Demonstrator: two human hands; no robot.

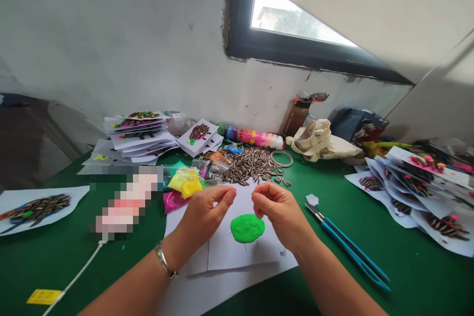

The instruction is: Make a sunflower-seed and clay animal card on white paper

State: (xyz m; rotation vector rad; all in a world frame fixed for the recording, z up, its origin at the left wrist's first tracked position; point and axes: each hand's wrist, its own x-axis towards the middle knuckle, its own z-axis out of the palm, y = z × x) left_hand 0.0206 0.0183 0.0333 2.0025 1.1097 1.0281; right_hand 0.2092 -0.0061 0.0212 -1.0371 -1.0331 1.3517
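A flat green oval of modelling clay (248, 228) lies on white paper (222, 252) in front of me. Above its left side is my left hand (207, 210), closed with thumb and forefinger pinched together. My right hand (277, 207) is held over its right edge, fingers curled in a pinch as well. Whatever either pinch holds is too small or hidden to make out. Beyond the hands lies a heap of striped sunflower seeds (249, 163). Bags of coloured clay, with a yellow bag (185, 181) on top, lie just past my left hand.
Blue tweezers (355, 249) lie right of the paper. Stacks of seed-decorated cards stand at left (138, 133) and right (418, 182). Behind are a row of clay tubs (255, 137), a bottle (297, 116) and a cloth bag (322, 142). A cable (79, 274) crosses the left side.
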